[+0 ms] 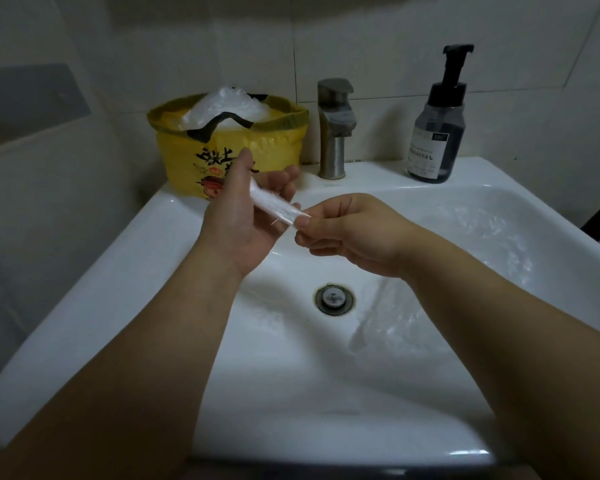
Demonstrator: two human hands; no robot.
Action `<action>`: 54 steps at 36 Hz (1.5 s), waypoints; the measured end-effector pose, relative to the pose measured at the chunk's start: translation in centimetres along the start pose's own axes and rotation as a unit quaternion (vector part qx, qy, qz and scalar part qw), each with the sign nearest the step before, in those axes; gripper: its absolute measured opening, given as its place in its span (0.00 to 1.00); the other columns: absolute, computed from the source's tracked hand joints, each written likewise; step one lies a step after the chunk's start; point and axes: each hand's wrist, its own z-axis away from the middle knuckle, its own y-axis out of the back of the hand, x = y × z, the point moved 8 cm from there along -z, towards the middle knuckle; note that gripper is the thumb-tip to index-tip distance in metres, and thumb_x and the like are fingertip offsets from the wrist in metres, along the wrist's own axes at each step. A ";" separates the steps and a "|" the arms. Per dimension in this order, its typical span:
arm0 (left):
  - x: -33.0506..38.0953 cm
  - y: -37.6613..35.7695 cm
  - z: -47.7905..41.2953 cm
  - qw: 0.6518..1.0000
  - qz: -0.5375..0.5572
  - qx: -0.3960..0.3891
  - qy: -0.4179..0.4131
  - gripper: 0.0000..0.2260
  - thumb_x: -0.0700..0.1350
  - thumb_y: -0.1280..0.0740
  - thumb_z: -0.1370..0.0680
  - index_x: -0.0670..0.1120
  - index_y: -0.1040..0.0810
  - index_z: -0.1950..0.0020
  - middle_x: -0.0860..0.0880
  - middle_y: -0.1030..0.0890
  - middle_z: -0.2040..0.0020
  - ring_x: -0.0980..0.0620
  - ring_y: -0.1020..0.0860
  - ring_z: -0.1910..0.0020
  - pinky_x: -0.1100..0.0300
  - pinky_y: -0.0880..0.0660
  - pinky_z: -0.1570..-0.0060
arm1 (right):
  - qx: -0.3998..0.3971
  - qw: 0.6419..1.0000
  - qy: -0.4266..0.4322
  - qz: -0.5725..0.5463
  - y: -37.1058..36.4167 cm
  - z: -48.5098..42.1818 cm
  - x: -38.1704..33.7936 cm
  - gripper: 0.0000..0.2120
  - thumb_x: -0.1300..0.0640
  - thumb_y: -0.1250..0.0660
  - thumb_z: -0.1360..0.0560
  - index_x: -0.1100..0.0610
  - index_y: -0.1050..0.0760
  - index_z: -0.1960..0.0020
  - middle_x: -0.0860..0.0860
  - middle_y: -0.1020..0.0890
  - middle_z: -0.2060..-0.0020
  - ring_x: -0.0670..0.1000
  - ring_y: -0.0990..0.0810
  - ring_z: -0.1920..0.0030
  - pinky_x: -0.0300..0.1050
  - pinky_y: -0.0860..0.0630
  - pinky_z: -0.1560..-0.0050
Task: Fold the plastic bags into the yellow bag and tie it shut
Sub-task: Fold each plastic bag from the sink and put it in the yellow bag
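A yellow bag with black handles stands on the back left corner of the white sink, its mouth open and stuffed with clear plastic bags. Over the basin I hold a clear plastic bag folded into a narrow strip. My left hand is palm up under the strip, thumb and fingers around its far end. My right hand pinches the near end between thumb and forefinger. More clear plastic bags lie crumpled in the right side of the basin.
A metal faucet stands behind the basin at centre. A dark pump soap bottle is on the back right ledge. The drain sits mid-basin. Tiled walls close in behind and on the left.
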 end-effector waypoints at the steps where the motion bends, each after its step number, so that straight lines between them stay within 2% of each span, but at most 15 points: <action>1: 0.1 0.2 0.0 1.000 -0.019 0.008 -0.008 0.22 0.54 0.41 0.18 0.43 0.25 0.67 0.49 0.15 0.62 0.57 0.21 0.69 0.57 0.23 0.53 | 0.000 1.000 -0.003 0.000 0.1 0.0 0.1 0.05 0.61 0.33 0.25 0.59 0.20 0.58 0.49 0.17 0.68 0.48 0.21 0.60 0.44 0.26 0.49; 5: 0.1 0.6 -0.3 0.996 -0.085 0.033 -0.020 0.21 0.52 0.43 0.17 0.43 0.26 0.66 0.51 0.15 0.63 0.59 0.21 0.68 0.56 0.22 0.53 | -0.002 1.000 -0.009 0.000 -0.1 0.0 0.6 0.05 0.61 0.33 0.24 0.60 0.20 0.57 0.49 0.17 0.67 0.48 0.22 0.60 0.44 0.26 0.51; 12: 0.3 1.5 0.0 0.984 -0.167 0.050 -0.028 0.26 0.54 0.47 0.16 0.43 0.23 0.67 0.49 0.15 0.59 0.52 0.21 0.55 0.56 0.25 0.54 | 0.024 1.000 -0.005 0.008 0.2 0.5 0.7 0.05 0.60 0.33 0.24 0.58 0.20 0.57 0.49 0.17 0.66 0.48 0.23 0.62 0.43 0.25 0.54; 16: 0.9 1.8 0.9 0.975 -0.216 0.048 0.000 0.26 0.60 0.47 0.18 0.45 0.17 0.55 0.50 0.28 0.65 0.57 0.33 0.69 0.65 0.32 0.71 | 0.081 0.997 0.005 0.002 1.4 0.8 -0.5 0.05 0.60 0.34 0.23 0.58 0.21 0.56 0.51 0.19 0.65 0.49 0.25 0.62 0.43 0.25 0.56; 19: 3.3 1.6 1.3 0.969 -0.246 0.023 -0.002 0.20 0.59 0.43 0.19 0.45 0.22 0.50 0.49 0.33 0.64 0.59 0.37 0.78 0.69 0.36 0.79 | 0.103 0.992 0.025 0.067 1.6 0.2 -2.8 0.05 0.59 0.34 0.22 0.58 0.22 0.56 0.52 0.20 0.62 0.49 0.26 0.62 0.44 0.25 0.56; 22: 6.7 1.3 1.3 0.970 -0.237 -0.003 -0.045 0.11 0.50 0.40 0.18 0.45 0.24 0.53 0.49 0.27 0.60 0.61 0.31 0.79 0.71 0.32 0.77 | 0.119 0.985 0.044 0.113 1.8 -0.9 -5.2 0.05 0.56 0.34 0.22 0.57 0.22 0.56 0.54 0.21 0.60 0.50 0.26 0.62 0.45 0.26 0.58; 25: 10.1 1.4 0.9 0.954 -0.284 0.008 -0.093 0.10 0.44 0.38 0.18 0.44 0.24 0.58 0.49 0.29 0.65 0.61 0.29 0.74 0.71 0.27 0.74 | 0.132 0.977 0.062 0.155 1.8 -2.3 -7.7 0.06 0.55 0.33 0.23 0.56 0.22 0.56 0.55 0.22 0.61 0.51 0.26 0.62 0.46 0.27 0.58; 29: 12.5 1.5 -0.3 0.949 -0.295 0.014 -0.114 0.10 0.42 0.37 0.19 0.42 0.24 0.59 0.48 0.27 0.65 0.60 0.27 0.74 0.70 0.25 0.73 | 0.128 0.977 0.078 0.149 1.1 -4.6 -10.3 0.03 0.62 0.34 0.23 0.56 0.24 0.55 0.50 0.26 0.68 0.47 0.30 0.70 0.36 0.30 0.71; 35: 15.9 1.5 -3.8 0.942 -0.292 0.057 -0.153 0.09 0.45 0.38 0.18 0.44 0.23 0.56 0.48 0.25 0.61 0.57 0.26 0.67 0.68 0.23 0.67 | 0.136 0.969 0.086 0.188 1.4 -8.5 -13.6 0.10 0.63 0.35 0.23 0.56 0.23 0.43 0.54 0.22 0.63 0.50 0.25 0.63 0.45 0.22 0.60; 37: 16.9 1.4 -5.3 0.912 -0.364 0.078 -0.172 0.08 0.48 0.38 0.18 0.48 0.23 0.55 0.50 0.24 0.59 0.57 0.25 0.63 0.64 0.23 0.62 | 0.198 0.944 0.105 0.242 2.8 -9.9 -14.8 0.12 0.61 0.35 0.23 0.57 0.22 0.40 0.55 0.19 0.56 0.52 0.22 0.58 0.49 0.20 0.52; 40: 17.2 0.4 -6.8 0.827 -0.522 0.063 -0.201 0.08 0.54 0.37 0.20 0.53 0.22 0.48 0.57 0.22 0.54 0.58 0.24 0.55 0.63 0.28 0.54 | 0.301 0.882 0.130 0.338 4.7 -11.3 -16.2 0.14 0.59 0.39 0.23 0.56 0.23 0.39 0.54 0.19 0.47 0.54 0.20 0.49 0.51 0.22 0.45; 45: 13.4 -0.5 -9.6 0.642 -0.757 -0.047 -0.110 0.36 0.64 0.28 0.32 0.52 0.29 0.28 0.55 0.33 0.27 0.55 0.34 0.28 0.64 0.38 0.42 | 0.265 0.799 0.011 0.539 5.1 -14.4 -14.2 0.11 0.62 0.40 0.24 0.57 0.23 0.44 0.54 0.20 0.51 0.55 0.22 0.52 0.50 0.22 0.49; 47: 12.2 -0.4 -10.6 0.581 -0.806 -0.072 -0.084 0.42 0.64 0.26 0.35 0.50 0.33 0.25 0.53 0.35 0.25 0.54 0.35 0.27 0.65 0.38 0.40 | 0.231 0.772 -0.013 0.592 4.5 -15.2 -13.2 0.11 0.63 0.41 0.25 0.57 0.24 0.46 0.53 0.21 0.55 0.55 0.23 0.56 0.47 0.26 0.57; 50: 11.3 0.3 -11.8 0.527 -0.844 -0.080 -0.061 0.42 0.61 0.24 0.36 0.50 0.33 0.25 0.52 0.31 0.28 0.52 0.31 0.31 0.59 0.30 0.37 | 0.197 0.759 -0.017 0.621 4.1 -16.5 -12.2 0.08 0.63 0.40 0.25 0.57 0.25 0.50 0.52 0.25 0.62 0.53 0.25 0.60 0.46 0.27 0.61; 54: 10.9 0.5 -12.4 0.497 -0.862 -0.088 -0.058 0.25 0.52 0.28 0.29 0.52 0.24 0.33 0.52 0.21 0.43 0.50 0.24 0.45 0.58 0.24 0.50 | 0.104 0.776 -0.033 0.622 2.8 -18.2 -10.5 0.07 0.59 0.37 0.24 0.58 0.24 0.47 0.53 0.22 0.56 0.54 0.23 0.55 0.45 0.26 0.57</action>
